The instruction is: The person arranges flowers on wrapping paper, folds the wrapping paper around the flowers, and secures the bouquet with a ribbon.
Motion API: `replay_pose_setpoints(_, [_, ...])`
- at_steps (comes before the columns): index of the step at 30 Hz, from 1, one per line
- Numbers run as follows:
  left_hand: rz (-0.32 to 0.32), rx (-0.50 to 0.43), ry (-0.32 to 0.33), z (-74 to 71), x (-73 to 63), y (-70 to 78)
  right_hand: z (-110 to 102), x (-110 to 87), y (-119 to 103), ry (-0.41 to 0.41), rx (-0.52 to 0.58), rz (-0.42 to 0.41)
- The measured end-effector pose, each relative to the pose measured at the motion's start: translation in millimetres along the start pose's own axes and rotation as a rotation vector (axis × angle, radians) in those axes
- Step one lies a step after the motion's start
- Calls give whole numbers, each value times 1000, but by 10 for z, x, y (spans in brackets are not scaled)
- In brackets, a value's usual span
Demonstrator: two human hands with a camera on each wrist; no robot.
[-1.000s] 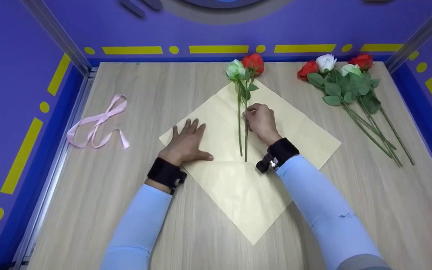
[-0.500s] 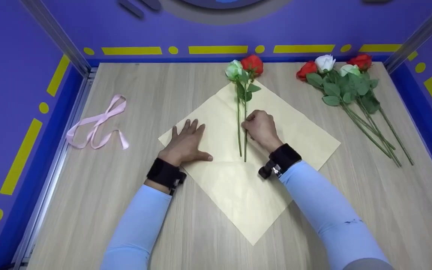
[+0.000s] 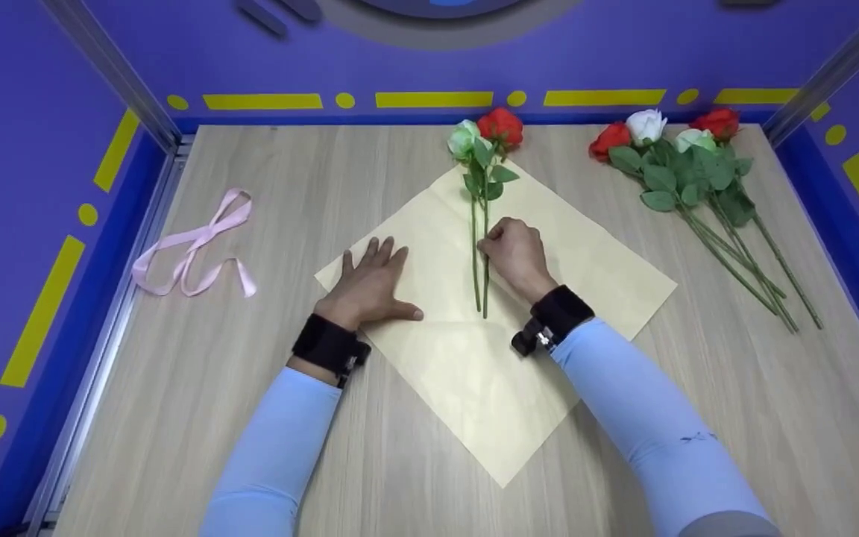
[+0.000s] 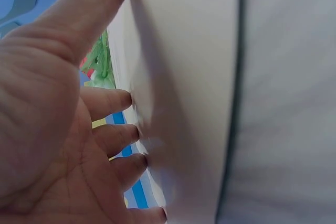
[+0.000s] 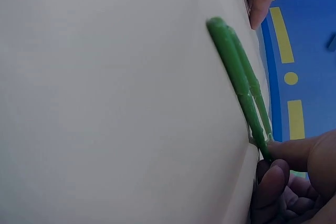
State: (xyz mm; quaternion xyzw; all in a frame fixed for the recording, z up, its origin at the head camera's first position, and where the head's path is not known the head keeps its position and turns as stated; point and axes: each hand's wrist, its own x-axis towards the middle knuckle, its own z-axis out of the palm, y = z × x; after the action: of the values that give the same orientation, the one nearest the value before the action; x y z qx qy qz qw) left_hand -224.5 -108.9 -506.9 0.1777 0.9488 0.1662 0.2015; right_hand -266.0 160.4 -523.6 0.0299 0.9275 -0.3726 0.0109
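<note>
A cream sheet of wrapping paper [image 3: 496,403] lies cornerwise on the wooden table. Two artificial roses, a red one [image 3: 501,127] and a pale green one [image 3: 463,140], lie side by side on it, their heads past its far edge. My right hand [image 3: 517,257] pinches the red rose's stem between thumb and fingers; in the right wrist view the green stems [image 5: 236,69] run close together beside the fingertips. With fingers spread, my left hand [image 3: 371,289] rests on the paper's left part, and its fingertips [image 4: 123,99] touch the sheet in the left wrist view.
Several more roses with leafy stems [image 3: 698,175], red, white and pale green, lie at the right of the table [image 3: 325,186]. A loosely looped pink ribbon [image 3: 202,239] lies at the left. Blue panels [image 3: 429,71] with yellow marks enclose the back and sides.
My right hand has slid down the red rose's stem, then shifted slightly left, bringing that stem closer to the pale green rose's stem. The left hand has stayed in place.
</note>
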Motion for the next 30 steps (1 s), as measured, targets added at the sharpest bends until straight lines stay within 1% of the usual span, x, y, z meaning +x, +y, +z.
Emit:
replay_pose_setpoints(4, [7,6,1,7,14,8,-6,-15,28,4,2,6])
replay_pose_setpoints(8, [10,4,-3,10,17,14,-59,-46,53,12,15,5])
replay_pose_setpoints(11, [5,5,-3,9,10,8,-149,-75,76,40,31,-17])
replay_pose_setpoints(15, [8,5,7,14,-5,-16,-342,-121,150,112,20,-54])
replay_pose_setpoints(19, [17,0,12,9,-10,-39,-610,-149,344,202,-39,-88])
replay_pose_setpoints(21, [18,-2,14,7,-19,-50,-762,-149,477,237,-64,-90])
replay_pose_setpoints(27, [24,-1,14,6,-13,-33,-1243,-147,934,334,-155,-52])
replay_pose_setpoints(30, [23,-3,10,10,-6,-21,-1441,-184,1155,360,-211,-36])
